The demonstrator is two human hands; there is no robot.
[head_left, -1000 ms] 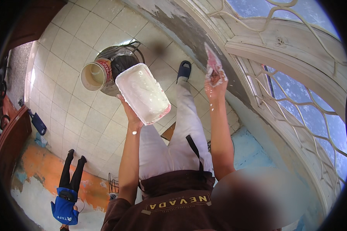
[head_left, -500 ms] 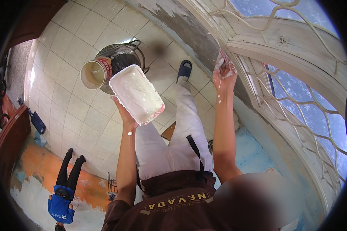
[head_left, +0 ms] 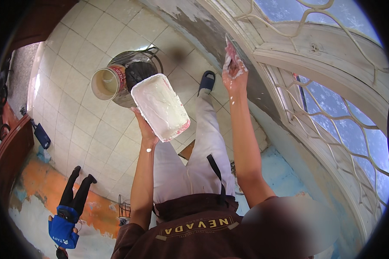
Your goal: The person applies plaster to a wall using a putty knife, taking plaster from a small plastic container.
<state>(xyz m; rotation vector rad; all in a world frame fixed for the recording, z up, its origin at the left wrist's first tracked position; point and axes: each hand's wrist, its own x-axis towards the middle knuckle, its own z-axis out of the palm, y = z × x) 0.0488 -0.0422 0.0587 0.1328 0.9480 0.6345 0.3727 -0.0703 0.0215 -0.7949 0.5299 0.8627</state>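
Fingers of the right hand [head_left: 235,77] are closed around a flat, pinkish tool [head_left: 230,48] smeared with white paste, and on my feed that hand has swung inward over the last half second, off the window-frame side, while the tub has drifted slightly toward it. For the work in hand, I judge that brings tool and paste closer together, though they remain apart. The blade end points up and away from me, over the grey lower wall [head_left: 206,36]; I cannot tell whether it touches.

My left hand [head_left: 145,128] grasps the white rectangular tub [head_left: 160,107] at its near left edge, its fingers mostly hidden underneath. The tub sits tilted in front of the thighs, open side facing me, coated inside with white paste, a reddish patch at one corner. White spots mark both forearms.

Farther out, a bucket [head_left: 95,85] stands with its mouth toward me, beside a black bag [head_left: 139,72] on the tiled floor side. A dark sandal [head_left: 208,80] shows near the wall, the window grille [head_left: 330,115] runs along my right, and a co-worker in a blue top [head_left: 63,232] is well apart at lower left.
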